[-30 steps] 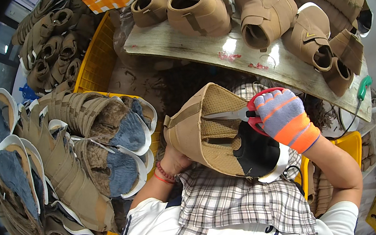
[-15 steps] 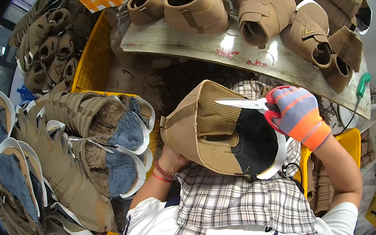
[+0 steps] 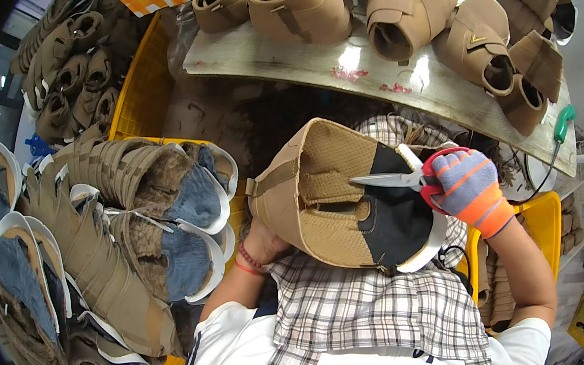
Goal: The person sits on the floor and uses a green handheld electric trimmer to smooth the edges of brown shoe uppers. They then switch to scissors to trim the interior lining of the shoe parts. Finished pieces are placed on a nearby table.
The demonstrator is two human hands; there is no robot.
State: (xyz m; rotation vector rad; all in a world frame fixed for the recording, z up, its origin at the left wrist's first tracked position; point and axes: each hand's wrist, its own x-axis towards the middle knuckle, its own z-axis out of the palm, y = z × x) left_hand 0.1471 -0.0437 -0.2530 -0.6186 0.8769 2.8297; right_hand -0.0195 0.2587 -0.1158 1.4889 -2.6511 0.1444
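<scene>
My left hand point(image 3: 265, 244), bare and with beads at the wrist, is closed on the lower left side of a brown shoe upper point(image 3: 281, 203). Some of its fingers are hidden behind the upper. The upper lies tilted over my lap, its inside facing up, with tan mesh lining, a black toe section and a white edge. My right hand point(image 3: 470, 190), in a grey-purple and orange striped glove, grips red-handled scissors point(image 3: 399, 180). Their blades reach across the black section, and the tips point left over the tan lining.
Brown uppers with blue-grey lining point(image 3: 187, 266) are piled at left beside a yellow crate point(image 3: 139, 92). Finished-looking uppers point(image 3: 302, 7) stand on a pale board point(image 3: 274, 64) ahead. A green-handled tool point(image 3: 563, 124) hangs by its cord at right, above another yellow crate point(image 3: 545, 220).
The scissors have moved slightly down and right, their tips drawing back from the upper's far lining. The upper has shifted and tipped slightly, showing more white edge near my right hand.
</scene>
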